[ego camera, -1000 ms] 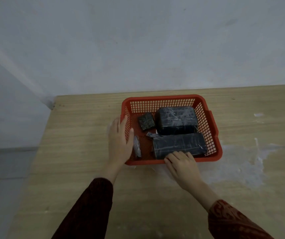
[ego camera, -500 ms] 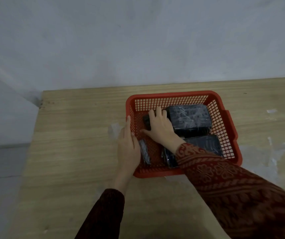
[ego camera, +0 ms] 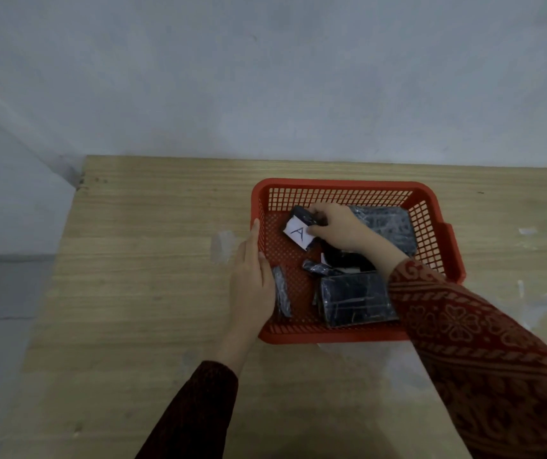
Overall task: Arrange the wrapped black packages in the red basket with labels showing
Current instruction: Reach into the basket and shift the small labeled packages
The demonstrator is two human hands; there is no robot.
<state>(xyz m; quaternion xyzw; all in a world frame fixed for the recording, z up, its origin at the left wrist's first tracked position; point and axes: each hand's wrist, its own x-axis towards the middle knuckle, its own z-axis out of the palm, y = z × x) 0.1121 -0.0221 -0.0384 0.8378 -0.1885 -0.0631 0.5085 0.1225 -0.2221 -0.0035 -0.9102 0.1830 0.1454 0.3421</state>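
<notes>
A red mesh basket (ego camera: 341,190) stands on the wooden table. Inside, my right hand (ego camera: 338,225) grips a small black wrapped package (ego camera: 300,226), tilted up so its white label marked "A" faces me. A large black package (ego camera: 384,223) lies at the back right, partly behind my hand. A flat long package (ego camera: 355,301) lies at the front, partly under my right sleeve. A thin wrapped piece (ego camera: 282,291) stands along the left wall, and a small scrap (ego camera: 317,268) lies mid-basket. My left hand (ego camera: 252,283) rests flat against the basket's left wall.
The wooden table (ego camera: 139,260) runs left to an edge near the grey wall corner. Whitish smears mark the tabletop right of the basket (ego camera: 530,231) and left of it (ego camera: 221,243). A grey wall rises behind the table.
My right hand went from the basket's front edge into the basket, took the small package and turned it label up. The left hand stayed on the left wall. My view shifted left.
</notes>
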